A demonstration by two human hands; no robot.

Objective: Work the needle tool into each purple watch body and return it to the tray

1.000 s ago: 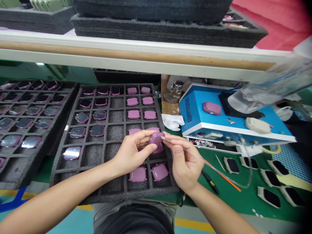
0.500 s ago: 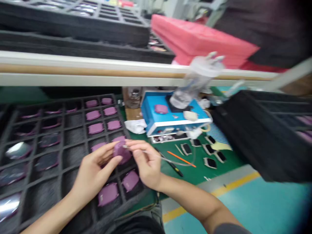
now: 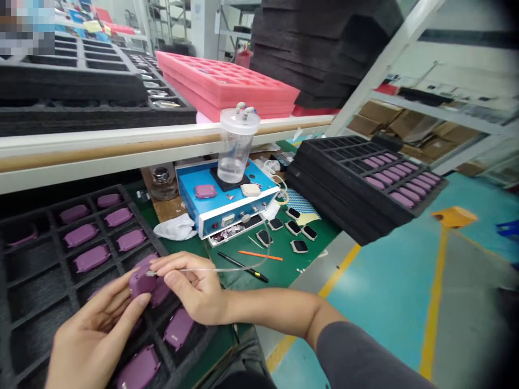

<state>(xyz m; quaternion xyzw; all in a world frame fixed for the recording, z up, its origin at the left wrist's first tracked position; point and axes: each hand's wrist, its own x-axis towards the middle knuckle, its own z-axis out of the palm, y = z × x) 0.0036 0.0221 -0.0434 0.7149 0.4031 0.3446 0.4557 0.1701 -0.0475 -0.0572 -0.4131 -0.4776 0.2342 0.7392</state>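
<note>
My left hand [image 3: 91, 329] grips a purple watch case [image 3: 140, 284] between thumb and fingers, above the black foam tray [image 3: 30, 315]. My right hand [image 3: 200, 289] is closed in a pinch on the end of a thin clear tube [image 3: 231, 269]. A small metallic tip [image 3: 151, 273] shows at the fingertips, against the face of the case; whether it touches cannot be made out. From there the tube curves back to the front of a blue machine [image 3: 188, 186]. More purple watch cases [image 3: 92, 258] lie in the tray's compartments around my hands.
A lidded plastic cup [image 3: 235, 143] stands on the machine. On the green mat lie a black pen [image 3: 243, 266], an orange stick [image 3: 259, 255] and several small watch-like pieces [image 3: 299, 246]. Stacked foam trays [image 3: 324, 189] stand at the right. A white shelf edge [image 3: 101, 154] crosses above.
The view has swung to the right, bringing the stacked trays and aisle into sight. Both hands keep their hold on the case and tube, shifting left in the picture.
</note>
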